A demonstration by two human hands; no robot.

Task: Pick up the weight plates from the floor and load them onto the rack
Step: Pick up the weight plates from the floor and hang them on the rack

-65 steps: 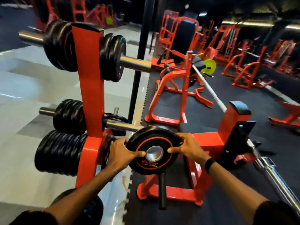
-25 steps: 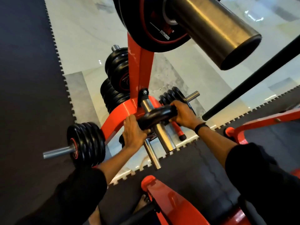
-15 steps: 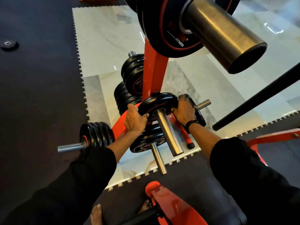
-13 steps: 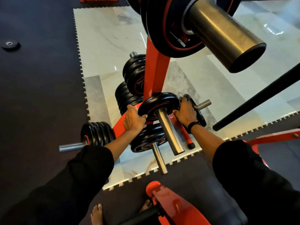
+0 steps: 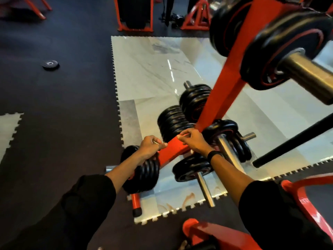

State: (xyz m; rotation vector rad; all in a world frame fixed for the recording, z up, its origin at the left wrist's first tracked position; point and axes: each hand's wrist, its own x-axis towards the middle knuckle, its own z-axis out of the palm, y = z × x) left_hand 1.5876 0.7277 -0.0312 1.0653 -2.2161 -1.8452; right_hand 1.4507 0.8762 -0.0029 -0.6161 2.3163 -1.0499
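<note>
**Plate rack, mid-load: both hands off the plate**

Since prev. frame: both hands have come off the small plate, which now sits on its steel peg against the red rack upright; view has swung left, showing more mat.

- Left hand: fingers loosely curled, holding nothing, in front of the lower-left plate stack; contact w/ stack cannot be told.
- Right hand: fingers loosely curled, empty, over the rack's slanted red leg, just left of the loaded plate. Black wristband on wrist.
- Rack stock: two far-side stacks, one low near-side plate group on a peg, big plates top right on a thick steel peg.
- Floor: one small plate lying flat on black mat, far left, well apart from rack. Rack stands on pale marble-look tiles.
- Bkgd: red gym frames, far edge; blurred.
</note>
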